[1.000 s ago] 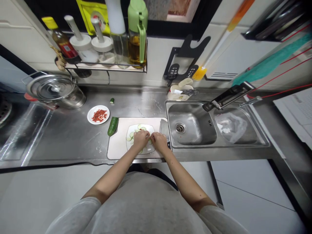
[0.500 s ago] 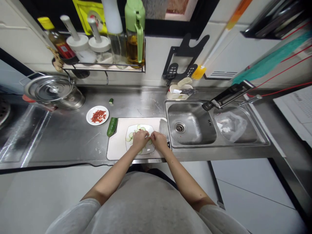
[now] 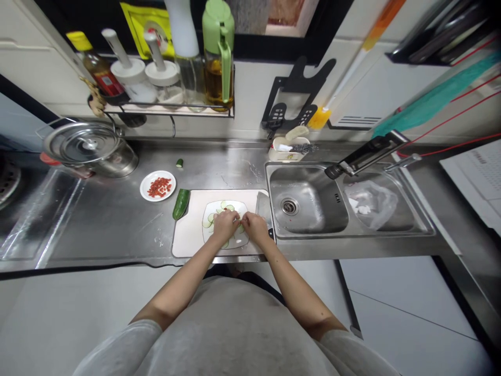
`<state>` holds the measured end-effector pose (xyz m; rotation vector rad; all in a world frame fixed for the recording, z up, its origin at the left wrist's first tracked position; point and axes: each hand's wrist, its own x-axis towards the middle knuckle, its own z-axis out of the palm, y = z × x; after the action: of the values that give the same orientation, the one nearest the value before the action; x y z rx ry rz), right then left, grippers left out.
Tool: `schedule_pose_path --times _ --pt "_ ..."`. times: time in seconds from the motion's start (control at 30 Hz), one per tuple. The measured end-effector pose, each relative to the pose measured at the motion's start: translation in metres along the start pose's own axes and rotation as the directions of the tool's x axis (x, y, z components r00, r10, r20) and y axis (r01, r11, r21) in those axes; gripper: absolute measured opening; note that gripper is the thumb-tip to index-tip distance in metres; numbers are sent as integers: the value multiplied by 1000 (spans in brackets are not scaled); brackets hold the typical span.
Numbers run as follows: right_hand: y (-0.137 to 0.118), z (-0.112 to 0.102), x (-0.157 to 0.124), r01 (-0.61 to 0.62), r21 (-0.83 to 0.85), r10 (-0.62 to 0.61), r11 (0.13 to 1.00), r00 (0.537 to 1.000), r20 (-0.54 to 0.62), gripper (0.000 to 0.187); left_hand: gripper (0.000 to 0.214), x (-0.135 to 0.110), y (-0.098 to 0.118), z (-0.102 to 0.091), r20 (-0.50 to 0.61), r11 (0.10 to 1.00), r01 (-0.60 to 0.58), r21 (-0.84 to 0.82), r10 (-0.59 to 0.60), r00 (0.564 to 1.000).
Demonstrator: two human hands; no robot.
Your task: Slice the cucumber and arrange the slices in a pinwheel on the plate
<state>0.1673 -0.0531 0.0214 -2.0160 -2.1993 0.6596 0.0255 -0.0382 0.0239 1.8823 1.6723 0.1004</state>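
My left hand [image 3: 226, 225] and my right hand [image 3: 255, 227] meet fingertip to fingertip above the right part of a white squarish plate [image 3: 234, 242]. Both are closed in a pinch; whatever lies between the fingers is too small to make out. Thin cucumber slices [image 3: 209, 221] are arranged around the plate, partly covered by my hands. Under the plate is a white cutting board [image 3: 188, 237]. A cleaver [image 3: 263, 205] rests on the board's right side, beside my right hand. The cut cucumber [image 3: 180, 204] lies at the board's upper left corner.
A small white plate of red berries [image 3: 158, 185] and a cucumber end [image 3: 179, 163] sit behind the board. On the left stands a lidded steel pot [image 3: 113, 156]. The sink [image 3: 309, 209] adjoins the board on the right. A condiment shelf [image 3: 168, 110] hangs above the counter.
The camera view has shifted very slightly. Both hands stay pinched together over the plate, with hardly any visible movement.
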Motion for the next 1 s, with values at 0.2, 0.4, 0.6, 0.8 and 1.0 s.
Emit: schedule_pose_path --times 0.2,0.4,0.6,0.8,1.0 --pt "13 -7 0 -41 96 48 995 996 -72 17 16 -5 -7 -8 -53 996 30 -88 -35 998" --pt "15 -8 -3 -41 131 53 991 995 -89 18 14 -14 -24 -21 -106 980 64 -188 -85 991" --pt "12 -2 -1 -10 178 33 984 992 -122 17 15 -19 -55 -45 -235 956 123 -268 -189 953" --pt "7 -4 2 37 258 4 965 988 -155 22 17 -14 -86 -70 -308 937 201 -287 -289 907" --pt "-1 -16 0 78 283 -25 956 982 -187 28 19 0 -127 -101 -409 913 315 -261 -400 820"
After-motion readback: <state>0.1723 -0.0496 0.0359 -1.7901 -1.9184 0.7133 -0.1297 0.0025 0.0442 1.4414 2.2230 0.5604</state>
